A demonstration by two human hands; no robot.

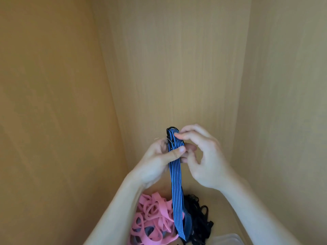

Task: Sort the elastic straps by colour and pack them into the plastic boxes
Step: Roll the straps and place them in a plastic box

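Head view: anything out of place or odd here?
Grey-blue straps lie tangled inside the pink strap heap, so colours are mixed there. Otherwise nothing stands out: left hand and right hand hold the blue striped strap up, black straps heaped beside it.

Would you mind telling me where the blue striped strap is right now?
In the head view, the blue striped strap hangs at centre, held by the left hand and right hand, its lower end between the pink straps and black straps.
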